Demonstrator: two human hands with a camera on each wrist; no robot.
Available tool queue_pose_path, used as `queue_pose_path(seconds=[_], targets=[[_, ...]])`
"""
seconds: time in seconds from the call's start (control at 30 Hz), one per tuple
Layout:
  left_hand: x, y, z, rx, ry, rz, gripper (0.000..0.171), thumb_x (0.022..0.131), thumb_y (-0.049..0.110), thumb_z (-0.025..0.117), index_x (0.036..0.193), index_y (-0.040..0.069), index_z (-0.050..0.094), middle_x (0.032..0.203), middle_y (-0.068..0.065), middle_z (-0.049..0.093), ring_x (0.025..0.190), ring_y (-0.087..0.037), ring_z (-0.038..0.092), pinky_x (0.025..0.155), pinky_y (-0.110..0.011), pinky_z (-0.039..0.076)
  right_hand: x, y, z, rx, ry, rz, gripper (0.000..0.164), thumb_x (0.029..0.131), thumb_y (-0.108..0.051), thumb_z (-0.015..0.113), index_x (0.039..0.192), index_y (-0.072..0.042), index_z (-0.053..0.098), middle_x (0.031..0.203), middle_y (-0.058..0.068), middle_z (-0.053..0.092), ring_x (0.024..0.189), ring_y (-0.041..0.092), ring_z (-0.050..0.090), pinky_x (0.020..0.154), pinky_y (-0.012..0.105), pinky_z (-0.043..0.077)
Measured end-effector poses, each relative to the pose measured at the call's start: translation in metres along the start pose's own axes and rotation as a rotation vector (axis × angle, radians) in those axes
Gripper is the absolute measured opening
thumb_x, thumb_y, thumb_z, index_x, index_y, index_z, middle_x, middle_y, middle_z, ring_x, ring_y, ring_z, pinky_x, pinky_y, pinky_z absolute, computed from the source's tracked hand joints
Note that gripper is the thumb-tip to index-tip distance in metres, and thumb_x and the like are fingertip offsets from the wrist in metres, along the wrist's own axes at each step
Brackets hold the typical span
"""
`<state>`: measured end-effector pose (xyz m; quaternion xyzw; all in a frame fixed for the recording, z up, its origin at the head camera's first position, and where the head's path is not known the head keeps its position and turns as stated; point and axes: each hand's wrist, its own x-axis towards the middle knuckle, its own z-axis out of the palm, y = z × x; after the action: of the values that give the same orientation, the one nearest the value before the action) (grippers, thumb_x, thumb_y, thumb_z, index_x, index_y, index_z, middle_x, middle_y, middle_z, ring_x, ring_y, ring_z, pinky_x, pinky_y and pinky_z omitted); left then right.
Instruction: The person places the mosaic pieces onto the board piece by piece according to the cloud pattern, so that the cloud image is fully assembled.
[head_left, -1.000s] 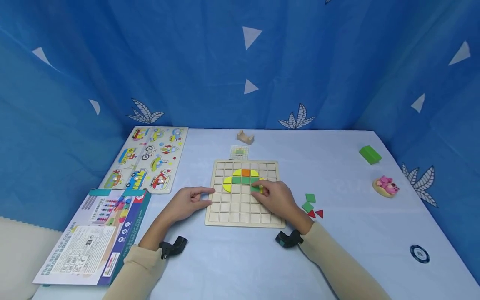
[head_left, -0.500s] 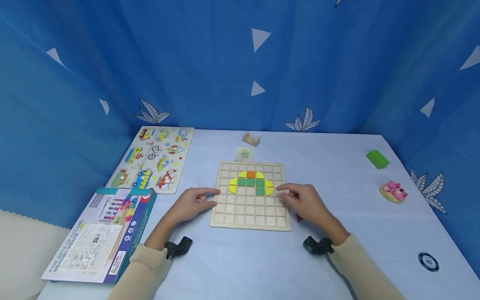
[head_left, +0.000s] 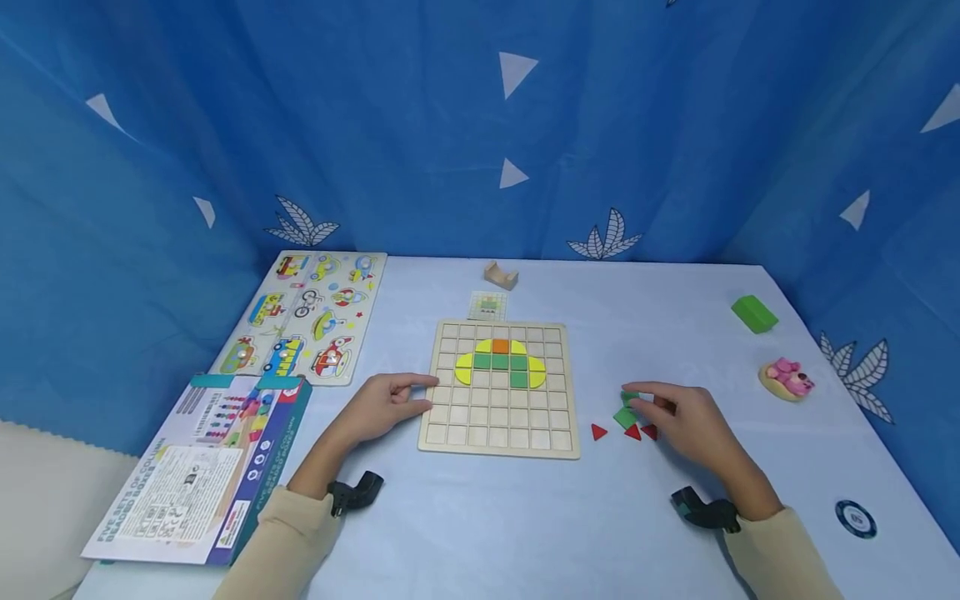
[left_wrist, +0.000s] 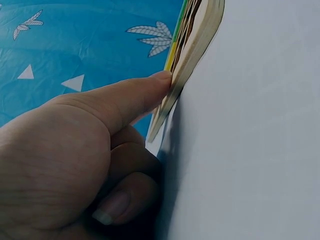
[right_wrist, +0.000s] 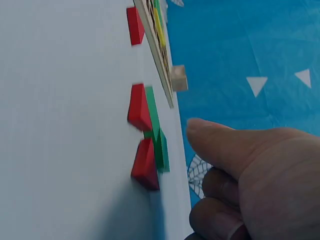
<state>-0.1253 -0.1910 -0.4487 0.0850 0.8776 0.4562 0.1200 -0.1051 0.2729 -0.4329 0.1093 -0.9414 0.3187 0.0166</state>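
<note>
The wooden grid board (head_left: 498, 438) lies in the middle of the table in the head view. On it, yellow curved tiles (head_left: 465, 368), an orange square (head_left: 500, 346) and several green squares (head_left: 482, 361) form an arch. My left hand (head_left: 381, 407) touches the board's left edge with thumb and index finger; the left wrist view shows a digit against the board's side (left_wrist: 196, 52). My right hand (head_left: 690, 421) hovers with its fingertips over two loose green squares (head_left: 624, 418), apparently without gripping one. Beside them lie red triangles (head_left: 597, 432), seen closer in the right wrist view as red blocks (right_wrist: 139, 107).
A pattern card (head_left: 488, 306) lies behind the board, near a small wooden stand (head_left: 501, 276). A vehicle puzzle (head_left: 300, 317) and a boxed toy (head_left: 198, 475) occupy the left. To the right are a green block (head_left: 754, 314), a pink figure (head_left: 787, 379) and a round chip (head_left: 856, 518).
My right hand has let go of a green square on the board and moved right to the loose tiles. The left hand stays at the board's edge. The head view has shifted slightly.
</note>
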Motion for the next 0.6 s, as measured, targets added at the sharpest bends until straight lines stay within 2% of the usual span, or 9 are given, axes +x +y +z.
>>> queue_pose_path(seconds=[0.2, 0.6], targets=[[0.0, 0.002, -0.001, -0.001, -0.004, -0.013, 0.034, 0.091, 0.023, 0.079, 0.125, 0.023, 0.074, 0.055, 0.004, 0.035, 0.051, -0.014, 0.031, 0.055, -0.028, 0.03, -0.004, 0.01, -0.002, -0.025, 0.032, -0.019, 0.028, 0.092, -0.014, 0.078, 0.12, -0.011, 0.076, 0.058, -0.006, 0.044, 0.056, 0.014, 0.044, 0.049, 0.026, 0.036], [0.0, 0.002, -0.001, 0.004, 0.002, -0.016, 0.034, 0.091, 0.024, 0.079, 0.125, 0.024, 0.074, 0.055, 0.004, 0.034, 0.051, -0.014, 0.03, 0.055, -0.029, 0.029, -0.005, 0.016, 0.001, -0.032, -0.028, 0.005, 0.036, 0.096, -0.011, 0.073, 0.131, -0.005, 0.07, 0.063, -0.006, 0.05, 0.061, 0.015, 0.045, 0.053, 0.025, 0.038]])
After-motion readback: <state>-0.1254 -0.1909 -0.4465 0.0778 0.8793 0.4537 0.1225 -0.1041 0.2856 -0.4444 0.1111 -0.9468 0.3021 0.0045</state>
